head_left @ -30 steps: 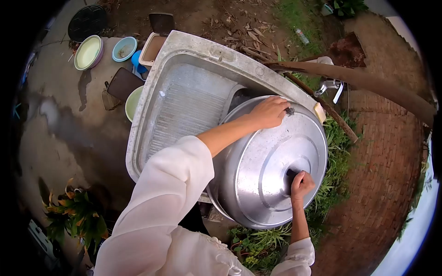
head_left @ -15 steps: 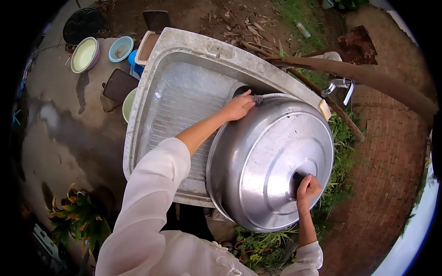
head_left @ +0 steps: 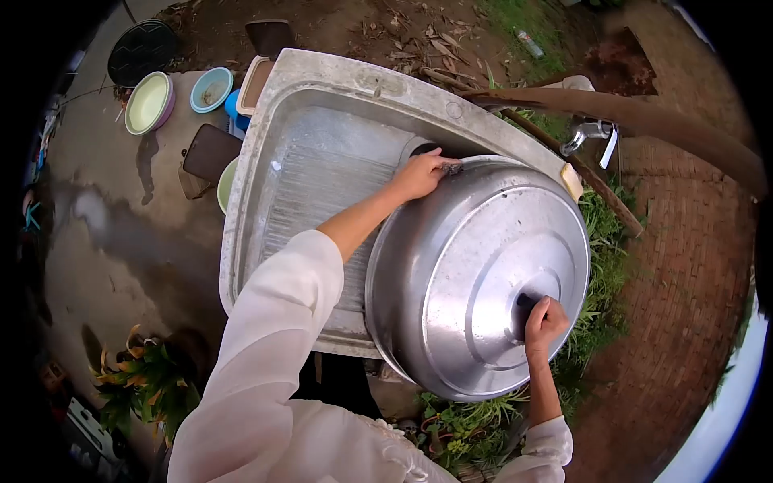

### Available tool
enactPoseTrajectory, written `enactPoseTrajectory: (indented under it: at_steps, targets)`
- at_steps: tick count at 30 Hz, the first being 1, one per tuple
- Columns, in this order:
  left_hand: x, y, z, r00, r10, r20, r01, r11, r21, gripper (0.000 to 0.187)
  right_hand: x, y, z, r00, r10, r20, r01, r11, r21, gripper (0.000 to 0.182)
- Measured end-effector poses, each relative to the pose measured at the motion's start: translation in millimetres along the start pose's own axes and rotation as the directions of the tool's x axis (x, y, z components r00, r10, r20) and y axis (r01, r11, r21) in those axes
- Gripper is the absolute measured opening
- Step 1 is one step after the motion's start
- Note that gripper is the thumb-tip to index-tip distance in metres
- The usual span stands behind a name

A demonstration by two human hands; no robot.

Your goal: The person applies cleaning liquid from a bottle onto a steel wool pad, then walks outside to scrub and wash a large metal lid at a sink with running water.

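Note:
A large silver metal lid [head_left: 459, 274] with a domed, stepped top stands tilted on its side in the right part of a washing sink [head_left: 302, 193] with a ribbed board. My left hand [head_left: 423, 175] presses a small grey metal scrubber [head_left: 452, 168] against the upper rim area of the lid. The fingers are closed around the scrubber and partly hide it. Wrapped round the black knob [head_left: 525, 304] at the lid's centre is my right hand [head_left: 546, 324]. Its fingers are closed.
Beyond the sink's right edge are a yellowish sponge [head_left: 572, 182], a metal tap [head_left: 586, 135] and a curved wooden pole [head_left: 628, 113]. Basins [head_left: 150, 103] and a blue bowl [head_left: 212, 88] stand on the ground at the left. Potted plants [head_left: 149, 382] are at lower left.
My left hand and the scrubber have shifted slightly along the upper rim area. The whole view has moved a little; my right hand stays on the knob.

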State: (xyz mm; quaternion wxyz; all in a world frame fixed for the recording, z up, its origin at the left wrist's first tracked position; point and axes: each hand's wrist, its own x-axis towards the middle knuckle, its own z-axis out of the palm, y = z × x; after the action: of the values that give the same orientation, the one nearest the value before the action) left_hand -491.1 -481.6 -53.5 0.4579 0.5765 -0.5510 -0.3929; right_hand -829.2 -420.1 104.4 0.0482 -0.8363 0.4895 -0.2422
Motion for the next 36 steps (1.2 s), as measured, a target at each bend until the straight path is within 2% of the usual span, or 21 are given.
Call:
enactPoseTrajectory:
  at_steps: [2, 3, 5, 7, 8, 9, 10, 12, 14, 16, 17, 20, 23, 25, 26, 28, 29, 31, 33, 34, 36]
  targets:
    - [19, -1, 11, 0.998, 0.040, -0.052, -0.038, 0.998, 0.043, 0.036, -2, 4, -2, 1.000, 0.002, 0.008, -0.001, 1.000, -0.015, 0.035]
    - [5, 0, 10, 0.996, -0.047, -0.076, 0.042, 0.997, -0.065, 0.034, -5, 7, -2, 1.000, 0.006, 0.005, -0.006, 1.000, -0.019, 0.034]
    - [-101, -12, -12, 0.997, -0.011, -0.076, 0.002, 0.993, -0.115, 0.049, -6, 9, 5, 1.000, -0.019, -0.004, 0.019, 1.000, -0.008, 0.036]
    - [-182, 14, -13, 0.982, -0.181, -0.048, 0.167, 0.964, -0.207, 0.062, -3, 6, 1, 1.000, -0.003, -0.007, 0.003, 1.000, 0.014, 0.035]
    - [-194, 24, -7, 0.983, -0.180, -0.046, 0.167, 0.965, -0.201, 0.062, -2, 5, -1, 1.000, 0.001, 0.001, -0.001, 1.000, 0.016, 0.035]
    - [-198, 32, 0, 0.964, -0.236, -0.123, 0.205, 0.954, -0.220, 0.062, -1, 6, -2, 1.000, 0.001, -0.004, -0.001, 1.000, 0.015, 0.035]
    - [-196, 36, 5, 0.936, -0.292, -0.199, 0.241, 0.939, -0.245, 0.062, 0, 7, -2, 1.000, -0.001, 0.010, 0.001, 1.000, 0.000, 0.035]
    - [-135, 5, 6, 0.966, -0.131, -0.222, 0.082, 0.973, -0.216, 0.056, 0, 7, -1, 0.999, 0.000, 0.041, 0.002, 1.000, -0.029, 0.035]
    - [-59, 4, -1, 0.992, -0.041, -0.121, 0.019, 0.984, -0.177, 0.049, 0, 4, 3, 0.999, -0.008, -0.039, 0.007, 1.000, -0.015, 0.033]
    - [-34, 5, 5, 0.991, -0.089, -0.099, 0.063, 0.970, -0.235, 0.046, -1, 8, -1, 1.000, 0.025, 0.000, -0.025, 0.999, -0.028, 0.032]
    - [-46, 5, 9, 0.990, -0.098, -0.097, 0.072, 0.969, -0.238, 0.046, -2, 11, 0, 1.000, 0.011, -0.009, -0.011, 0.999, -0.034, 0.032]
    - [-124, 6, 11, 0.955, -0.027, -0.295, -0.007, 0.993, -0.114, 0.048, -1, 10, 4, 0.999, 0.004, -0.055, -0.004, 1.000, 0.004, 0.033]
    - [-232, 49, 35, 0.914, -0.256, -0.315, 0.200, 0.959, -0.202, 0.050, -4, 12, 2, 1.000, 0.023, -0.019, -0.023, 0.999, -0.022, 0.035]
    - [-264, 69, 66, 0.847, -0.343, -0.407, 0.295, 0.939, -0.177, 0.048, -1, 3, -2, 1.000, 0.024, -0.008, -0.024, 1.000, -0.011, 0.035]
    - [-269, 67, 80, 0.829, -0.324, -0.455, 0.271, 0.946, -0.178, 0.047, 1, 0, -4, 1.000, 0.024, 0.011, -0.023, 1.000, -0.006, 0.035]
    - [-243, 48, 66, 0.860, -0.256, -0.441, 0.239, 0.966, -0.096, 0.046, 5, 2, 0, 0.999, -0.013, -0.053, 0.013, 1.000, -0.014, 0.033]
    - [-213, 42, 49, 0.892, -0.191, -0.410, 0.174, 0.982, -0.080, 0.044, 2, 3, 4, 0.994, -0.039, -0.106, 0.037, 0.999, -0.019, 0.033]
    - [-151, 13, 20, 0.934, -0.018, -0.357, 0.007, 0.999, -0.032, 0.041, 4, 2, 3, 0.997, -0.017, -0.074, 0.016, 1.000, -0.015, 0.034]
    - [-115, 8, 8, 0.962, -0.044, -0.269, 0.010, 0.992, -0.125, 0.042, -1, 1, 1, 0.998, -0.006, -0.056, 0.004, 1.000, -0.031, 0.035]
    - [-117, 13, 10, 0.959, -0.033, -0.280, -0.004, 0.992, -0.129, 0.042, 0, 6, 5, 0.996, -0.027, -0.086, 0.025, 0.999, -0.027, 0.035]
    - [-149, 24, 21, 0.894, -0.162, -0.418, 0.067, 0.970, -0.233, 0.044, -1, 10, 6, 0.992, -0.056, -0.111, 0.054, 0.998, -0.016, 0.036]
